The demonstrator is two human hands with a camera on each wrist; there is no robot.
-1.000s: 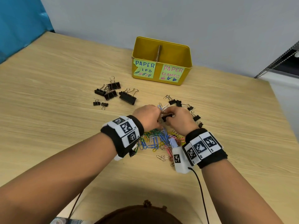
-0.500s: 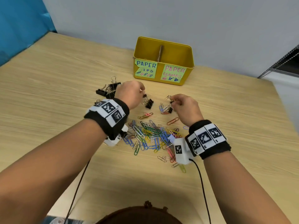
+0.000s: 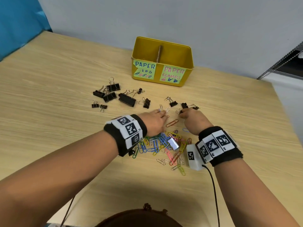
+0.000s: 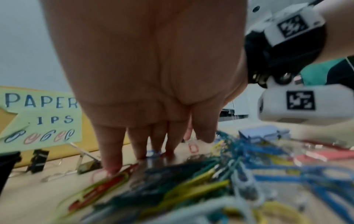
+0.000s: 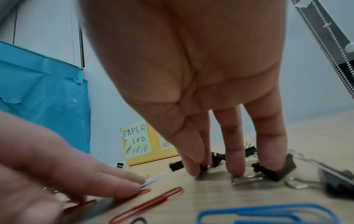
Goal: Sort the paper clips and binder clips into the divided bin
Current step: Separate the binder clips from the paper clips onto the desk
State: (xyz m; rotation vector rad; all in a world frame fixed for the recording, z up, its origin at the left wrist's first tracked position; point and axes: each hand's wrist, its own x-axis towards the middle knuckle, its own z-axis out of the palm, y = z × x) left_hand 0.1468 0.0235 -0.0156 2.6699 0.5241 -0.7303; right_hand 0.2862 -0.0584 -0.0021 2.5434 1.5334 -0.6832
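Hands work apart: the left hand presses flat fingers on paper clips to gather them, the right hand pinches a small binder clip for lifting.

The head camera looked down and forward over the yellow metal divided bin. Both wrist cameras sat low, close by the counter, facing that bin.

Glossy yellow metal bin
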